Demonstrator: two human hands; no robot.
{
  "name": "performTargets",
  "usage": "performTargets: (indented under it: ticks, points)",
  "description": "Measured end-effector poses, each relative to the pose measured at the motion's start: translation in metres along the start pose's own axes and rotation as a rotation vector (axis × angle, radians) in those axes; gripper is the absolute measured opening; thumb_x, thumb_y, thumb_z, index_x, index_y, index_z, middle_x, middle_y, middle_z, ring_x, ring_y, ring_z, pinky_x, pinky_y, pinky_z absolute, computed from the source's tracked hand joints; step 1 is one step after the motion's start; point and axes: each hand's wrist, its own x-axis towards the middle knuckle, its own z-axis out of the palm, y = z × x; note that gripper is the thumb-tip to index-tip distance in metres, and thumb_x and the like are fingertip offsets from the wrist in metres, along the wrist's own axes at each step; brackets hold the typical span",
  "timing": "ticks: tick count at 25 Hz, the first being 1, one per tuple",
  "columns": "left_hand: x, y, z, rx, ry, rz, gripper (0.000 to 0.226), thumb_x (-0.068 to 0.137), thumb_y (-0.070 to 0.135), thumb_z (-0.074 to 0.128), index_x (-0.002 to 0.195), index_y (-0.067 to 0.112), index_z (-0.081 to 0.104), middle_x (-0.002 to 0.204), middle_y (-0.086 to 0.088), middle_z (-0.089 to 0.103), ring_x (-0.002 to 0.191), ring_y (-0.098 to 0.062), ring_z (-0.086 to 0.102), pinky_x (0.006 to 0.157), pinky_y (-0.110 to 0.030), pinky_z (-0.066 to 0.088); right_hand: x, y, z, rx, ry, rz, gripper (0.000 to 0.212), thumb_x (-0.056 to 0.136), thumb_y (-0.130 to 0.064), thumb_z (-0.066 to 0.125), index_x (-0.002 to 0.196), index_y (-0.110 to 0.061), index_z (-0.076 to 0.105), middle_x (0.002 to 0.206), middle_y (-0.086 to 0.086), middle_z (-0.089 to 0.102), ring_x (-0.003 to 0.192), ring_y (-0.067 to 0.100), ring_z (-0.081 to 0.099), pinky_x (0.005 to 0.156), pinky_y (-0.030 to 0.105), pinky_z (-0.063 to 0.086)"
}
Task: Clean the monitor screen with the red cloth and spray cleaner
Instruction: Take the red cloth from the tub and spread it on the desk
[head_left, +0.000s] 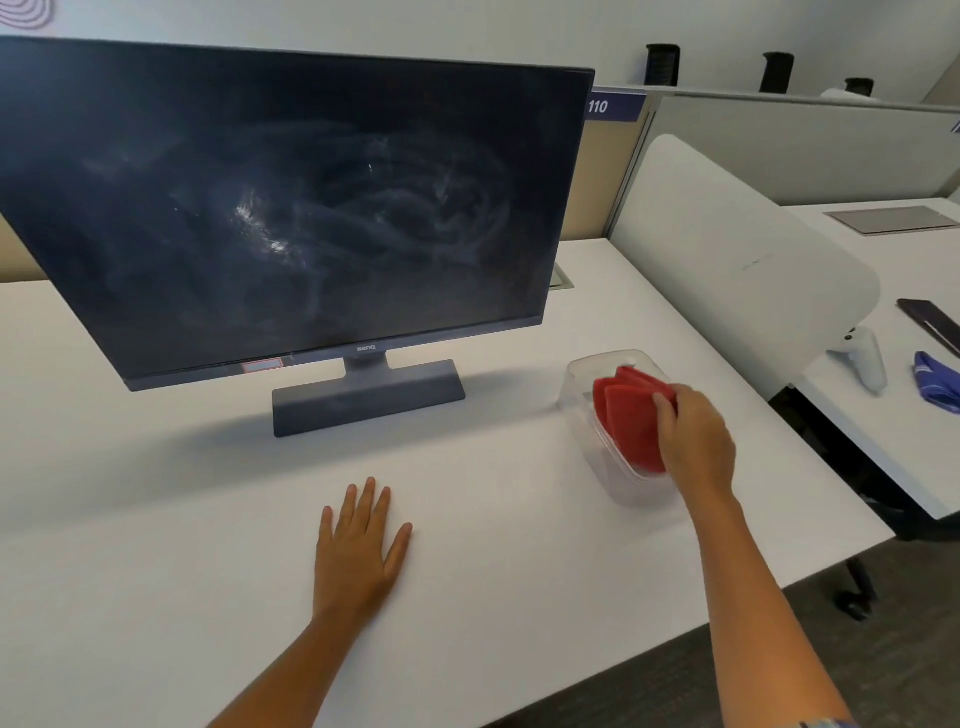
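- Step: looks like cloth handling at the bin, either picking up or putting back; can't tell which. Smears on the screen (291, 208) suggest wiping isn't finished.
- Right hand (696, 441) is over the clear bin (582, 379), fingers curled onto the folded red cloth (631, 415), gripping its right side.
- Left hand (361, 545) lies flat on the desk (156, 519), fingers spread, holding nothing, near the front edge.
- Cloth sits in the bin, toward the desk's right edge, right of the monitor stand (369, 395). Long axis runs back to front; it stands tilted on edge, folds up.
- No spray bottle in view.
- Next, if picking up: lift the cloth clear of the bin wall and find the spray.
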Motion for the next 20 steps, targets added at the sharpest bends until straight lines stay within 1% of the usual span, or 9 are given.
performTargets:
  ticks: [2,5,7,10,13,15,17,19,20]
  points:
    - [0.000,0.000,0.001,0.005,0.001,0.001,0.101,0.067,0.073,-0.025,0.147,0.022,0.010,0.157,0.001,0.004,0.145,-0.018,-0.003,0.118,-0.040,-0.004,0.004,-0.016,-0.016,0.050,0.125,-0.065,0.027,0.098,-0.023,0.045,0.110,-0.003,0.059,0.104,0.016,0.065,0.091,0.034,0.060,0.071,0.036,0.046]
    - [0.000,0.000,0.000,-0.004,0.015,0.002,0.100,0.069,0.073,-0.024,0.147,0.022,0.012,0.157,0.002,0.006,0.145,-0.017,-0.002,0.118,-0.039,-0.004,0.001,-0.051,-0.039,0.130,0.318,-0.206,0.025,0.097,-0.023,0.048,0.105,-0.002,0.060,0.097,0.016,0.065,0.087,0.033,0.057,0.067,0.028,0.039]
    - [0.000,0.000,0.000,0.001,0.021,0.004,0.098,0.070,0.072,-0.023,0.147,0.023,0.014,0.157,0.002,0.007,0.145,-0.017,-0.002,0.118,-0.039,-0.004,-0.008,-0.077,-0.046,0.165,0.341,-0.313,0.022,0.097,-0.023,0.050,0.103,-0.004,0.060,0.094,0.012,0.064,0.084,0.028,0.053,0.067,0.027,0.038]
    - [0.000,0.000,0.000,-0.002,0.029,0.003,0.095,0.072,0.071,-0.021,0.146,0.024,0.015,0.157,0.003,0.008,0.145,-0.016,-0.001,0.117,-0.038,-0.004,-0.026,-0.107,-0.034,0.283,0.174,-0.406,0.017,0.095,-0.020,0.054,0.101,-0.005,0.062,0.092,0.008,0.062,0.079,0.019,0.049,0.068,0.021,0.035]
    - [0.000,-0.001,-0.001,0.007,0.018,-0.004,0.086,0.077,0.067,-0.011,0.146,0.025,0.015,0.158,0.003,0.007,0.145,-0.017,-0.002,0.117,-0.038,-0.005,-0.044,-0.126,-0.009,0.507,-0.120,-0.390,0.015,0.094,-0.014,0.055,0.101,-0.003,0.061,0.091,0.007,0.061,0.076,0.019,0.054,0.070,0.015,0.040]
    - [0.000,-0.002,-0.002,0.003,0.028,0.005,0.078,0.081,0.061,-0.002,0.145,0.023,0.022,0.157,0.001,0.014,0.146,-0.019,0.004,0.118,-0.039,-0.002,-0.052,-0.133,0.007,0.644,-0.378,-0.427,0.016,0.095,-0.014,0.053,0.105,-0.004,0.060,0.093,0.002,0.059,0.078,0.020,0.058,0.068,0.022,0.050]
    - [0.000,-0.002,-0.004,-0.026,0.050,0.027,0.071,0.085,0.052,0.004,0.142,0.022,0.032,0.154,-0.003,0.024,0.145,-0.023,0.014,0.118,-0.041,0.004,-0.055,-0.128,0.019,0.769,-0.614,-0.500,0.016,0.095,-0.015,0.049,0.106,-0.009,0.059,0.098,0.002,0.059,0.088,0.016,0.060,0.073,0.024,0.056]
    - [0.000,-0.003,-0.005,-0.082,0.072,0.037,0.065,0.085,0.041,0.011,0.138,0.016,0.041,0.150,-0.009,0.034,0.141,-0.029,0.024,0.117,-0.046,0.011,-0.053,-0.110,0.028,0.853,-0.725,-0.469,0.016,0.094,-0.009,0.047,0.102,-0.014,0.060,0.104,0.005,0.060,0.098,0.017,0.060,0.084,0.026,0.054]
    - [0.000,-0.003,-0.005,-0.098,0.087,0.038,0.063,0.084,0.035,0.016,0.135,0.012,0.045,0.147,-0.012,0.039,0.139,-0.032,0.029,0.117,-0.049,0.015,-0.050,-0.097,0.034,0.848,-0.709,-0.406,0.018,0.092,-0.002,0.048,0.097,-0.013,0.062,0.105,0.009,0.061,0.100,0.019,0.060,0.087,0.029,0.053]
